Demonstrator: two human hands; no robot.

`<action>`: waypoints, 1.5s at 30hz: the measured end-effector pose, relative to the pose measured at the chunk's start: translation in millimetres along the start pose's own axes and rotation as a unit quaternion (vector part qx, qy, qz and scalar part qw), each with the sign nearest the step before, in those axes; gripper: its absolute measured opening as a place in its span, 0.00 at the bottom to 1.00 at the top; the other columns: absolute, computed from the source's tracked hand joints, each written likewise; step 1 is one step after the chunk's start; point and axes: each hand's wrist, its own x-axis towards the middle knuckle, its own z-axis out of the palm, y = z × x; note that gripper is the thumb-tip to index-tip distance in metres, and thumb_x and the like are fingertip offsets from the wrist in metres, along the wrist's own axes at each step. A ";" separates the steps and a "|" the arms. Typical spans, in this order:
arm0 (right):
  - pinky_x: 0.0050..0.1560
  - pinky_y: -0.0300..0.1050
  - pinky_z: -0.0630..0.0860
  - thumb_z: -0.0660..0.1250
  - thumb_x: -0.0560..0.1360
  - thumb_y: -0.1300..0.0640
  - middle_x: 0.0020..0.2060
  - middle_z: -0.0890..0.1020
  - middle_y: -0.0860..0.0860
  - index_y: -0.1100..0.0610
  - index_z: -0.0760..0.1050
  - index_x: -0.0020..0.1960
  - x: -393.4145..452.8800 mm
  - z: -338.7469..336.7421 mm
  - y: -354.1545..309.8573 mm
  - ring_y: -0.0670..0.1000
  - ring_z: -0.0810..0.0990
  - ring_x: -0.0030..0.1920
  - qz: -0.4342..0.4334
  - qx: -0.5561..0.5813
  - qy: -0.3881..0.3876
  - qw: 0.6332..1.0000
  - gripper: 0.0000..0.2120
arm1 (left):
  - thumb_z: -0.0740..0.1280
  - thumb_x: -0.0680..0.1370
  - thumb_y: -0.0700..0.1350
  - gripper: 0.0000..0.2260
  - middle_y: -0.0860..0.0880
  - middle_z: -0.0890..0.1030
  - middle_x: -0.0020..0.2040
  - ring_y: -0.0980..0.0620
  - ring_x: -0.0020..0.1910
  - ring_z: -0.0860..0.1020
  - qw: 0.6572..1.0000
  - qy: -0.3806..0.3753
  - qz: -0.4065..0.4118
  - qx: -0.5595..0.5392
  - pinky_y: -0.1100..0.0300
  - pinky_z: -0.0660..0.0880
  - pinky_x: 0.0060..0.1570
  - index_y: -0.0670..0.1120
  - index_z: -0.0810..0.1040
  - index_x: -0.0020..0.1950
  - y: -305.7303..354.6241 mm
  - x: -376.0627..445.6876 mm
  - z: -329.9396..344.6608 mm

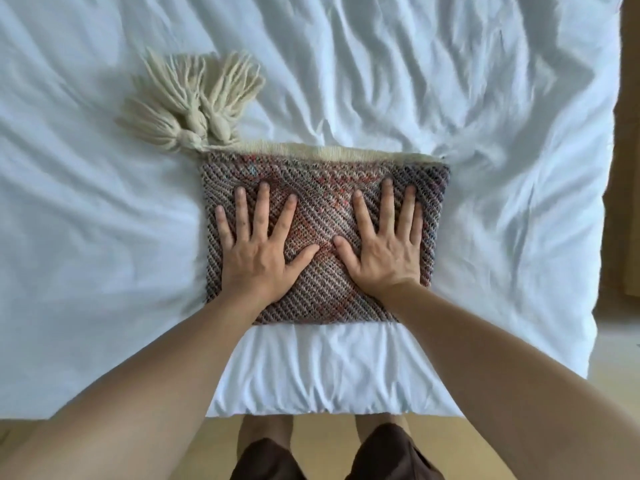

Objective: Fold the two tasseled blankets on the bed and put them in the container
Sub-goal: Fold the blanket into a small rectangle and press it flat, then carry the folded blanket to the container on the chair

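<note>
A knitted blanket in grey, red and cream lies folded into a compact rectangle near the bed's front edge. Cream tassels fan out from its far left corner. My left hand presses flat on the left half, fingers straight and spread. On the right half my right hand presses the same way. No second blanket and no container are in view.
The bed is covered by a wrinkled white sheet that fills most of the view. Its right edge runs beside a wooden floor. Below the front edge I see my legs and the yellowish floor.
</note>
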 end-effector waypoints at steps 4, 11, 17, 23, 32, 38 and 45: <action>0.80 0.65 0.44 0.45 0.80 0.29 0.83 0.44 0.55 0.45 0.47 0.84 -26.3 -43.2 1.5 0.63 0.40 0.82 -0.009 0.031 0.014 0.999 0.37 | 0.46 0.77 0.74 0.39 0.45 0.40 0.83 0.37 0.81 0.41 0.999 -0.020 0.010 -0.028 0.32 0.44 0.76 0.56 0.45 0.83 0.1 -18.4 -43.9; 0.77 0.69 0.37 0.38 0.77 0.26 0.81 0.32 0.53 0.41 0.36 0.82 20.3 -48.6 8.3 0.62 0.31 0.80 0.072 0.026 0.006 0.997 0.38 | 0.43 0.77 0.75 0.37 0.49 0.36 0.83 0.42 0.80 0.34 0.999 -0.017 -0.023 -0.037 0.31 0.42 0.76 0.62 0.39 0.82 -29.1 40.0 -51.5; 0.77 0.68 0.34 0.38 0.77 0.28 0.82 0.37 0.55 0.40 0.30 0.80 54.1 2.3 8.3 0.64 0.35 0.81 0.076 0.018 0.025 0.997 0.37 | 0.34 0.75 0.75 0.37 0.48 0.27 0.80 0.40 0.77 0.28 0.998 -0.031 -0.059 0.013 0.30 0.41 0.75 0.61 0.29 0.79 -28.5 65.5 -0.2; 0.78 0.69 0.40 0.42 0.79 0.28 0.82 0.35 0.54 0.43 0.37 0.83 6.6 -59.6 0.7 0.60 0.33 0.81 0.063 0.051 0.023 0.996 0.38 | 0.44 0.80 0.72 0.36 0.45 0.37 0.83 0.38 0.80 0.35 0.997 -0.024 -0.053 -0.048 0.33 0.40 0.76 0.57 0.39 0.82 -11.2 24.1 -62.1; 0.76 0.71 0.38 0.44 0.78 0.29 0.81 0.33 0.55 0.42 0.33 0.81 -46.4 40.7 -4.0 0.66 0.41 0.80 -0.007 0.005 0.017 1.000 0.38 | 0.51 0.81 0.67 0.34 0.43 0.46 0.82 0.32 0.81 0.48 1.000 0.005 -0.019 -0.021 0.29 0.46 0.74 0.52 0.49 0.82 2.6 -46.9 29.6; 0.79 0.65 0.39 0.50 0.80 0.31 0.83 0.47 0.56 0.47 0.49 0.84 -65.3 1.9 -5.5 0.63 0.44 0.82 -0.007 0.058 0.069 0.996 0.38 | 0.52 0.80 0.70 0.38 0.40 0.47 0.83 0.37 0.82 0.45 0.997 0.012 -0.025 -0.067 0.36 0.45 0.77 0.52 0.48 0.84 -2.6 -53.2 -3.2; 0.64 0.58 0.78 0.71 0.71 0.36 0.56 0.84 0.49 0.51 0.76 0.62 -52.6 -54.0 36.6 0.54 0.83 0.57 0.318 0.526 0.050 0.787 0.26 | 0.75 0.73 0.58 0.25 0.48 0.83 0.58 0.45 0.56 0.82 0.787 -0.018 -0.374 -0.491 0.53 0.76 0.59 0.45 0.77 0.64 -38.6 -19.4 -87.5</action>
